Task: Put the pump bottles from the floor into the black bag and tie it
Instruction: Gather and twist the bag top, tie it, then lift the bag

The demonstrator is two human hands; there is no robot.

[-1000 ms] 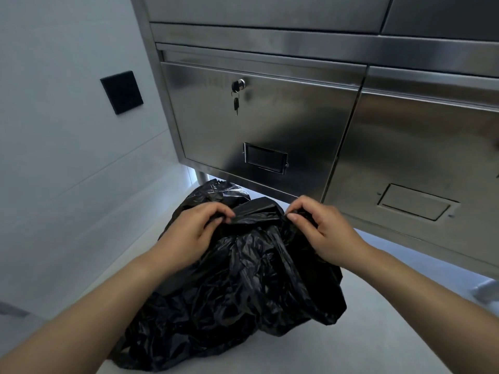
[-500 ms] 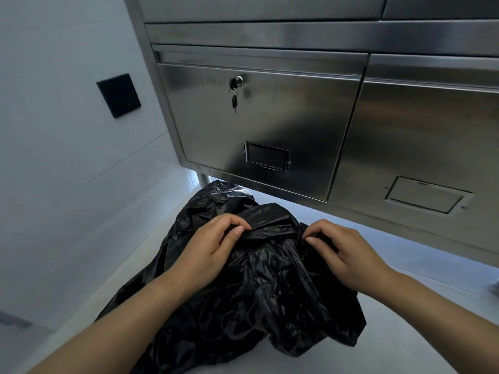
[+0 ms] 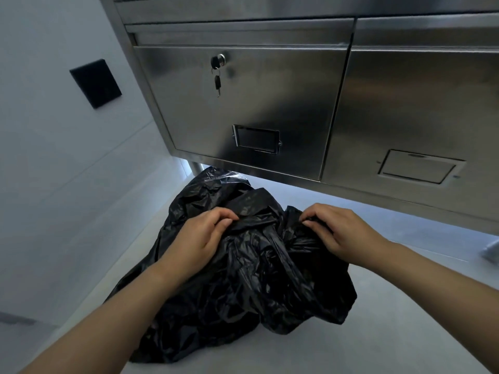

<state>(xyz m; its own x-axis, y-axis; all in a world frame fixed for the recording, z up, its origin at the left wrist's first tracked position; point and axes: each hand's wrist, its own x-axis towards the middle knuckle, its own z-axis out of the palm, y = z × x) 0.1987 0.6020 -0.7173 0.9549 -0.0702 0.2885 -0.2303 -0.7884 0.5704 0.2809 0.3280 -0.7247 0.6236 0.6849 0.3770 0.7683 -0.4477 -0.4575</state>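
The left hand (image 3: 199, 238) and right hand (image 3: 345, 233) each pinch a fold at the mouth of the bag (image 3: 243, 292), fingers curled into the plastic, with a twisted strand between them. It slumps on the floor (image 3: 378, 333) just before the cabinet (image 3: 243, 103). No bottles show; they are probably inside, though the black film hides them. Pulled hard, the thin plastic could tear. A short strand could also slip from the fingertips, leaving a loose knot that spills bottles on lifting.
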